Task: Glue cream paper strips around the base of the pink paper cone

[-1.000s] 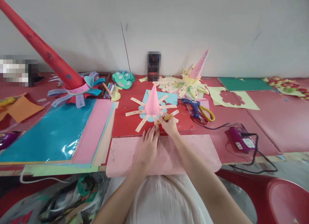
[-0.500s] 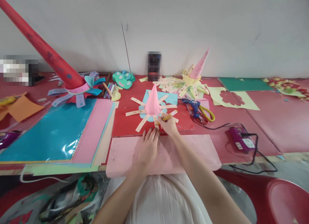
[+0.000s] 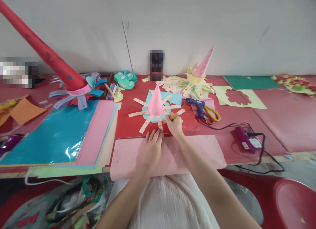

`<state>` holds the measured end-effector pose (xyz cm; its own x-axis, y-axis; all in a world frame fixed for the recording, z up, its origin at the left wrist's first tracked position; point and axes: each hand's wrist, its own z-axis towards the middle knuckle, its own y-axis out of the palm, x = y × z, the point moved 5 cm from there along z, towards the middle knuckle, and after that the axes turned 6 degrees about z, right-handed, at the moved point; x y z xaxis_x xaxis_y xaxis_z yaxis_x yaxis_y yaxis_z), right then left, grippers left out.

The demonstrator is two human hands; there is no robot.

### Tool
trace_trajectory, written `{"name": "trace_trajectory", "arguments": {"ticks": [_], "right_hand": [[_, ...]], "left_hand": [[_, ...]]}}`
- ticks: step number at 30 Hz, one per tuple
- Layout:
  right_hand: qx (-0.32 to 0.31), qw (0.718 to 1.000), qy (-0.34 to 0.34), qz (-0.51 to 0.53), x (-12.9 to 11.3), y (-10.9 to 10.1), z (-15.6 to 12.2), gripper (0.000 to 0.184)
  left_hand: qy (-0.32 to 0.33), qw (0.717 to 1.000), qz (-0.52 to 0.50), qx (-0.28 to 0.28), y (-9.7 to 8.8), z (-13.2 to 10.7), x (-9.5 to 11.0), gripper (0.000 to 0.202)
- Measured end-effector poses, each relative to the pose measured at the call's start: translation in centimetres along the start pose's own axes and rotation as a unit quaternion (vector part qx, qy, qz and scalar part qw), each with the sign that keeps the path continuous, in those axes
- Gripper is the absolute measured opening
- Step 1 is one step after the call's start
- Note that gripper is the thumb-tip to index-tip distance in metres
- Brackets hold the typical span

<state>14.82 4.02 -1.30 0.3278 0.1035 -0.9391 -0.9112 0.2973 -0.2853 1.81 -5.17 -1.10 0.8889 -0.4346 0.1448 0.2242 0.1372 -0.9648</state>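
A pink paper cone (image 3: 156, 103) stands upright on a blue scalloped paper base, with cream paper strips (image 3: 145, 125) fanning out around it. Several strips carry handwritten marks. My right hand (image 3: 174, 124) grips a yellow pen (image 3: 178, 114), its tip low beside the strip in front of the cone. Fingers stretched, my left hand (image 3: 153, 143) lies flat on the pink sheet (image 3: 197, 150), its fingertips at the outer end of that front strip. Under the cone is a red board (image 3: 123, 125).
A blue glue gun (image 3: 197, 106) and yellow-handled scissors (image 3: 212, 114) lie right of the cone; a cord runs to a purple power box (image 3: 248, 139). At left are a tall red cone (image 3: 49, 54) and coloured sheets (image 3: 56, 137). Behind stands another pink cone (image 3: 204, 64).
My right hand has shifted slightly right with the pen, off the front strip, where more marks now show. My left hand stays at the strip's end. The view has moved a little.
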Motion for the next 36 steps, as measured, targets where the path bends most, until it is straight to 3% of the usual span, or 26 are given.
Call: {"name": "trace_trajectory", "arguments": {"ticks": [4, 8, 14, 17, 28, 36], "right_hand": [[0.108, 0.989, 0.024, 0.093, 0.4, -2.0, 0.6, 0.032], [0.173, 0.983, -0.032, 0.061, 0.2, -3.8, 0.8, 0.031], [0.096, 0.985, -0.072, -0.126, 0.3, -3.4, 0.6, 0.03], [0.082, 0.982, -0.059, -0.159, 0.3, -3.2, 0.5, 0.029], [0.006, 0.994, -0.027, -0.109, 0.9, -2.5, 0.6, 0.018], [0.009, 0.998, -0.036, -0.059, 0.8, -2.1, 0.7, 0.018]], "left_hand": [[0.0, 1.0, -0.003, 0.008, -0.6, 0.1, 0.2, 0.035], [-0.006, 1.0, -0.008, 0.015, -0.9, 0.1, 0.3, 0.032], [-0.009, 1.0, -0.018, 0.012, -0.9, 0.2, 0.3, 0.034], [-0.006, 1.0, -0.025, 0.009, -1.0, 0.3, 0.4, 0.033], [-0.003, 0.999, -0.047, 0.006, -0.9, 0.3, 0.4, 0.032], [-0.047, 0.997, -0.026, 0.05, 0.3, -0.1, -0.5, 0.039]]}}
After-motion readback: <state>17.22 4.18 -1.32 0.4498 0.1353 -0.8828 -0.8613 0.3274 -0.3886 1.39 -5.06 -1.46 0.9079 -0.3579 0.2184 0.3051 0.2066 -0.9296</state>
